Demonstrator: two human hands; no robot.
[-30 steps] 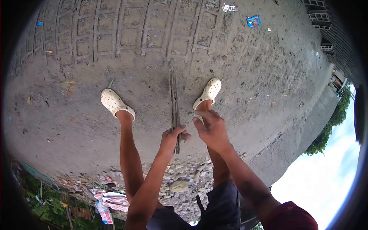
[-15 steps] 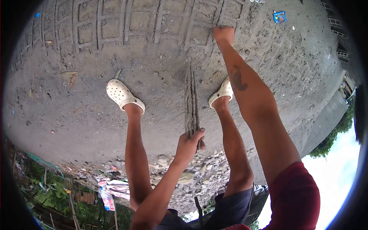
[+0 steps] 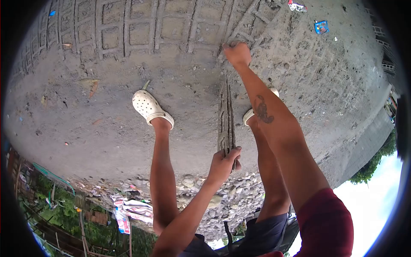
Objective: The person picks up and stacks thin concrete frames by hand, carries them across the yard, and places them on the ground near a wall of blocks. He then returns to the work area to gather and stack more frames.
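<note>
– Fingers of your left hand [image 3: 221, 166] clamp the muddy strips [image 3: 226, 122] between your feet; your right hand [image 3: 239, 54]?
– Curled by the slanted frame [image 3: 246, 19], grip unclear; other frames [image 3: 157, 25] lie in rows, what's left doesn't show

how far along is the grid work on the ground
Apparently done: the grey, mud-caked grid has square cells. In hand: the left hand holds a bundle of long, grey, mud-caked strips; the right hand, curled, is at the grid's near edge. Remaining: probably the bundled strips, though laying or lifting can't be told.
</note>
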